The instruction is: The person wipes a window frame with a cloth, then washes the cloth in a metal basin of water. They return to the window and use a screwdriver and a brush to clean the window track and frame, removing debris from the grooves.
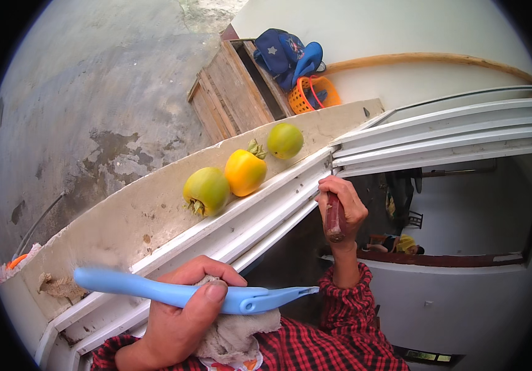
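Note:
My left hand [177, 310] grips a light blue plastic cleaning brush [154, 290], its bristles blurred at the left end, together with a crumpled grey rag [235, 334]. At the corner of the white window frame, my right hand [345, 204] is closed around the worn red-brown handle [335, 220] of a thin-bladed tool, perhaps a screwdriver. The blade reaches into the end of the white sliding-window track [266, 208]; its tip is hard to make out. Dark specks of dirt lie along the track.
On the stone sill [126, 218] rest a green persimmon [208, 191], a yellow one [246, 171] and another green one [286, 140]. Beyond stand a wooden cabinet [233, 92], a blue backpack [277, 53] and an orange basket [300, 97]. Indoors, a person in yellow [405, 243] is visible.

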`<state>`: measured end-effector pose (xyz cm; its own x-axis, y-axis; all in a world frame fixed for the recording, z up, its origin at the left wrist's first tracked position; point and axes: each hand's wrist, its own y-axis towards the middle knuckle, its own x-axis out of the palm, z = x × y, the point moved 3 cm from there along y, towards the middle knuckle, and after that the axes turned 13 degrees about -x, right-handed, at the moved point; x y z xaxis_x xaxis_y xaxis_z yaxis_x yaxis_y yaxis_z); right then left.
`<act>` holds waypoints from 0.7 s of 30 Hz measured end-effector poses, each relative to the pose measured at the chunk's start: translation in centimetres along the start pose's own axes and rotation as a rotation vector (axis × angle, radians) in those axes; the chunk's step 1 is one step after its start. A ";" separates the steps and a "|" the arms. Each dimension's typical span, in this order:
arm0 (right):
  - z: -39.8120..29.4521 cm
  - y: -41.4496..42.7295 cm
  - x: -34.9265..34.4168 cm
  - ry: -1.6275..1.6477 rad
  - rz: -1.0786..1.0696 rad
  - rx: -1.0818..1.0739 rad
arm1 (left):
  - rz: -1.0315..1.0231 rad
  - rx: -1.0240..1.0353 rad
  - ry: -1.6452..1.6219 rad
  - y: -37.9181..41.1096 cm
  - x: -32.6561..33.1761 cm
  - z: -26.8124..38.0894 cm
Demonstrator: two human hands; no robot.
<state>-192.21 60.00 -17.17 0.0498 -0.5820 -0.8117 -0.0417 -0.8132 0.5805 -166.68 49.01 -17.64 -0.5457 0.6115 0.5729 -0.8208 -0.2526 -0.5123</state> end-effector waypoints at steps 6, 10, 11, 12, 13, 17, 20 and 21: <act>-0.3 -0.4 0.0 -0.154 0.014 -0.041 | 0.034 0.057 0.052 0.1 0.0 -0.2; -0.6 -0.4 -0.1 -0.140 -0.002 0.013 | 0.062 0.042 0.043 0.3 0.1 -0.3; -0.8 -0.4 -0.1 -0.130 0.004 0.027 | 0.070 0.040 0.052 0.3 0.1 -0.5; -1.1 -0.2 -0.2 -0.135 0.009 0.016 | 0.076 0.042 0.062 0.3 0.0 -0.6; -1.0 0.0 0.0 -0.145 0.016 0.020 | 0.082 0.044 0.072 0.3 0.0 -0.6; -0.5 1.0 0.7 -0.201 0.016 0.008 | 0.097 0.081 0.120 -0.3 -0.3 -0.2; 0.1 -0.2 1.9 -0.066 0.002 0.141 | 0.104 0.054 0.126 0.6 0.3 -0.4; -0.7 0.0 1.6 -0.030 0.013 0.122 | 0.114 0.052 0.116 0.6 0.3 -0.4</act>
<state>-191.40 59.01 -18.42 0.0184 -0.5906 -0.8068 -0.1638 -0.7978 0.5803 -167.29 49.33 -18.00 -0.6149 0.6588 0.4336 -0.7641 -0.3616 -0.5342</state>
